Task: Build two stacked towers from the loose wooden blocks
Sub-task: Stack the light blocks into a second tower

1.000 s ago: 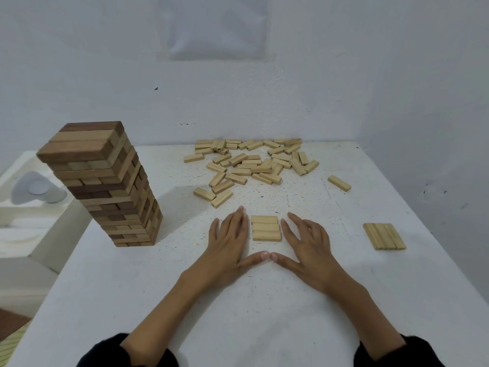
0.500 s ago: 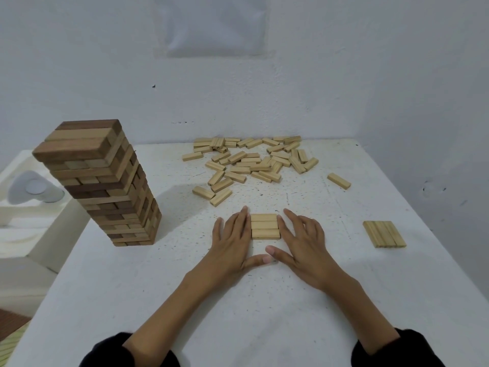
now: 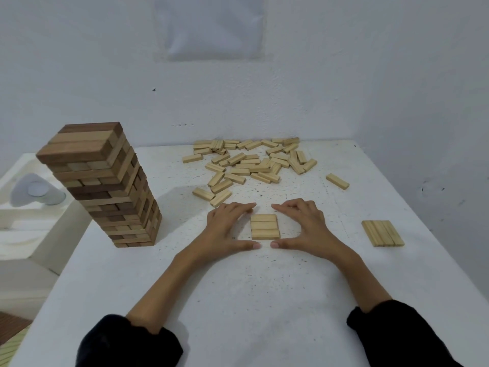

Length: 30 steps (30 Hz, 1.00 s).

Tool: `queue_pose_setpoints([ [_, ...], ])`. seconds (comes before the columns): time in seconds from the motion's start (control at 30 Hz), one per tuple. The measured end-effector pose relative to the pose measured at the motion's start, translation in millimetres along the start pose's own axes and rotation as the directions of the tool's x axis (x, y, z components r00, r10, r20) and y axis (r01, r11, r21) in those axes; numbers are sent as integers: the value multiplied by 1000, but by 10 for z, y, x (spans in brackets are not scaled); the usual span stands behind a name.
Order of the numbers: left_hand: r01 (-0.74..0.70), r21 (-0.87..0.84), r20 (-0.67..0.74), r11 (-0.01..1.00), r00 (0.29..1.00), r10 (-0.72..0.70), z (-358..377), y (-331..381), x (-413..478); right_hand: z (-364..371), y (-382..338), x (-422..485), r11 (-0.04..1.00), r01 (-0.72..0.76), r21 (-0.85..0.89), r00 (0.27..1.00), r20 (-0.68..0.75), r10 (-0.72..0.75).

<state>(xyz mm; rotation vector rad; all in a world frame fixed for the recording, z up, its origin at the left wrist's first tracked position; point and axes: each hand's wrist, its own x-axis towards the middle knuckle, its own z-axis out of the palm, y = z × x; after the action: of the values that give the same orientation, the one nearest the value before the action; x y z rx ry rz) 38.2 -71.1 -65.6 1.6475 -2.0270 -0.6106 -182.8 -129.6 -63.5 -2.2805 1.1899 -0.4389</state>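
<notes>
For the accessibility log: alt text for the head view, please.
A person's left hand and right hand rest on a white table, flanking a small row of pale blocks. A tall tower stands left, a loose pile behind, a second row right.

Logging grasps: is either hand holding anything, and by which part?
Nothing is held: the left hand and right hand only frame the flat row of three pale wooden blocks, without touching.

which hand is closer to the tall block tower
Left. The left hand lies right of the tall tower; the right hand is farther right, beyond the small block layer between them.
</notes>
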Motion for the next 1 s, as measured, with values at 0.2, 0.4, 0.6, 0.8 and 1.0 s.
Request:
queue_pose_setpoints([
  [0.2, -111, -18, -68, 994, 992, 109, 17, -40, 53, 10, 34, 80, 997, 76, 18, 997, -13, -76],
  [0.4, -188, 23, -85, 982, 978, 189, -17, 44, 70, -35, 52, 48, 991, 129, 39, 992, -10, -128],
  [0.6, -272, 67, -96, 960, 956, 277, 49, 266, 251, -269, 176, -85, 992, 114, 63, 992, -56, -110],
  [0.8, -346, 53, -77, 937, 934, 349, 284, 659, 560, -660, 484, -333, 998, 44, 45, 997, -68, -41],
  [1.0, -365, -4, -82, 931, 928, 364, 646, 1133, 862, -1153, 844, -604, 999, -45, 2, 999, -29, 45],
])
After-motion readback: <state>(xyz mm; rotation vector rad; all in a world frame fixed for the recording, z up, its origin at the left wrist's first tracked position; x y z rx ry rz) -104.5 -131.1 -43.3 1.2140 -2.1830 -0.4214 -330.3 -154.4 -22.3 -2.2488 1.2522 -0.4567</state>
